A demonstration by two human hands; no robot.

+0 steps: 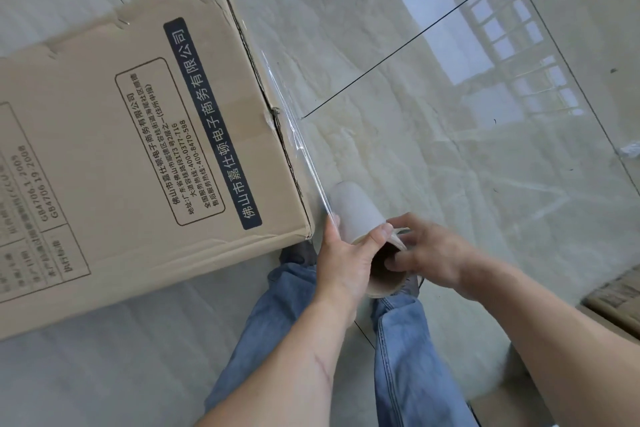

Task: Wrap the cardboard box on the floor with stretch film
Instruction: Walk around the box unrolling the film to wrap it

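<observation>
You are standing at the near right corner of the cardboard box [138, 135], which is lying flat on the tiled floor [450, 166] with its printed face up, so the roll can travel around its sides while you walk. You are carrying the stretch film roll [360, 215] just off that corner, tilted steeply with its open cardboard core facing up towards you; that seems to be why both hands can work at the top end.

Your left hand [341, 253] is wrapping the upper part of the roll, thumb pressed across the outside, a closed grip that is steadying it. Your right hand [429, 253] is reaching in from the other side with fingertips curled into and over the rim of the core; whether they are truly pinching the rim or only resting inside, I cannot tell for certain. Holding by the core probably lets the roll turn and pay out.

A sheet of film [298, 135] is running taut from the roll along the box's right edge toward the far corner, lying just beside that side rather than on the top. Keeping the roll close to the box looks meant to keep the film tight. Little wrapping is visible yet, so you seem early in the job.
</observation>
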